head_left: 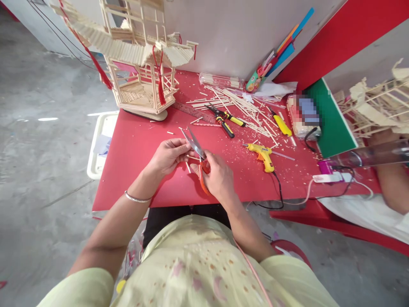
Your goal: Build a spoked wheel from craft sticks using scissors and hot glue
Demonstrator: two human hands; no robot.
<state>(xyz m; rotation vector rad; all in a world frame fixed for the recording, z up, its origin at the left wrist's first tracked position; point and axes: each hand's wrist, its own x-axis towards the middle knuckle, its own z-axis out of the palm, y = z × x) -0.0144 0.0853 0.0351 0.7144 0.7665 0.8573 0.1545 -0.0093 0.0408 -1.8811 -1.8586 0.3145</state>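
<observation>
My right hand (219,175) is closed round the orange handles of a pair of scissors (196,145), whose blades stand apart and point up and left. Facing it, my left hand (169,156) pinches thin wooden sticks (188,166) close to the blades. Where the sticks run between my fingers is partly hidden. Both hands are just above the red tabletop (128,170), near its front edge. Beyond them lie black and yellow pliers (225,123) and a yellow glue gun (262,155) with a black cord.
A pavilion model of sticks (143,85) with red tassels stands at the back left. Loose sticks (239,104) and chips cover the back middle. A yellow-handled cutter (281,123) lies near a green board (329,119). On the right is another person's arm (391,183).
</observation>
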